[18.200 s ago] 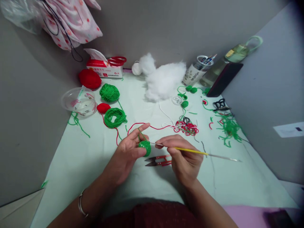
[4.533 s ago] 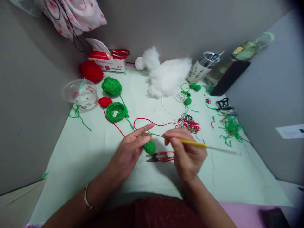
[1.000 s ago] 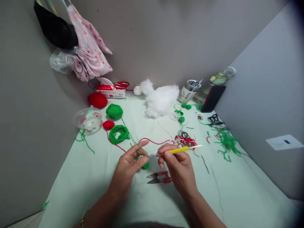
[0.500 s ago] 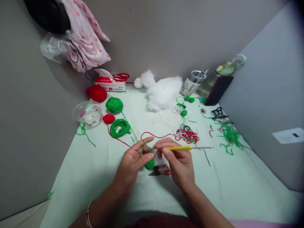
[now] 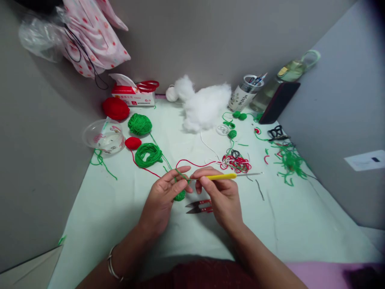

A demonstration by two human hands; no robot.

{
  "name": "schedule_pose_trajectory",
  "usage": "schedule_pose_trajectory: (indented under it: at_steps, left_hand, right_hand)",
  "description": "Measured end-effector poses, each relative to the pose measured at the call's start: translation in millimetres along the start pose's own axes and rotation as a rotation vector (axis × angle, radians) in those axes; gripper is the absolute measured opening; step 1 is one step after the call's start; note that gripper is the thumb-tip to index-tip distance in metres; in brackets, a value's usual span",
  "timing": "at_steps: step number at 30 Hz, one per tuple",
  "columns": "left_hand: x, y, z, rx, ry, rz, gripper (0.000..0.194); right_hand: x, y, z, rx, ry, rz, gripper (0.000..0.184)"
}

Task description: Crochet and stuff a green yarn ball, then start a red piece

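My left hand point(image 5: 159, 196) pinches a small green crochet piece point(image 5: 179, 195), which hangs below the fingers. Green yarn point(image 5: 153, 140) runs over those fingers from a green yarn ball point(image 5: 140, 124). Closed round the yellow grip of a crochet hook point(image 5: 221, 176) is my right hand point(image 5: 222, 196); one metal end meets the green stitches at my left fingertips, while the other points right. Thread snips point(image 5: 198, 206) with red handles lie on the table below, partly covered by my right hand.
A green yarn coil point(image 5: 148, 155), red yarn balls point(image 5: 116, 108) and a clear plastic bowl point(image 5: 104, 136) lie left. White stuffing point(image 5: 207, 106) sits at the back. Tangled red yarn point(image 5: 236, 162), green scraps point(image 5: 290, 160), a pen cup point(image 5: 245, 94) and a phone point(image 5: 279, 103) are right.
The view has shifted slightly, so the table things appear higher. The green piece has tilted and moved left relative to the snips, with the hook still at its stitches.
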State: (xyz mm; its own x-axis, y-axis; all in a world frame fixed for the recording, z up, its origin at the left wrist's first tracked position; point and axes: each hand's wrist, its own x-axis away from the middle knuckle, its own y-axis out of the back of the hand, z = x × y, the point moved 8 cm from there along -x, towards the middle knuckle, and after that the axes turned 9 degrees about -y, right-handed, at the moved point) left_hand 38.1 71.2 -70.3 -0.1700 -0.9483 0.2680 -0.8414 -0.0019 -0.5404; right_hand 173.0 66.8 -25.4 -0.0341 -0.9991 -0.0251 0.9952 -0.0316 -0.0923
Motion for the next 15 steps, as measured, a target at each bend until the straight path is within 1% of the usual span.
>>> schedule_pose_trajectory:
  at_steps: [2,4,6,7,9,11,12,14,15]
  left_hand:
    - [-1.1,0.4,3.3,0.047,0.003,-0.016,0.023]
    - [-2.6,1.5,4.1,0.115,0.011,-0.022,0.019]
    - [-4.0,6.7,-1.2,0.166,0.003,-0.041,0.020]
    - [-4.4,11.0,-6.6,0.185,-0.013,-0.056,0.021]
    - [-3.4,21.5,-20.7,0.214,-0.053,-0.088,0.023]
    - [-0.1,32.6,-36.6,0.241,-0.098,-0.117,0.024]
    - [2.1,38.0,-43.7,0.257,-0.118,-0.132,0.023]
    - [6.4,46.5,-55.8,0.294,-0.158,-0.149,0.025]
    - [8.2,49.2,-60.3,0.321,-0.175,-0.148,0.026]
  right_hand:
    - [2.1,-3.9,10.7,0.152,0.122,0.001,0.016]
    - [4.0,-7.4,18.8,0.276,0.190,0.068,0.018]
    - [6.6,-8.7,22.7,0.416,0.170,0.197,0.027]
    - [8.8,-6.9,23.0,0.511,0.132,0.254,0.033]
    - [18.7,-5.2,22.3,0.793,0.108,0.406,0.036]
    - [30.5,-1.2,15.1,1.040,0.087,0.533,0.034]
    - [34.7,2.0,9.3,1.132,0.071,0.563,0.029]
    - [39.3,6.8,-3.0,1.262,0.073,0.566,0.019]
    - [40.2,7.8,-9.8,1.309,0.088,0.562,0.017]
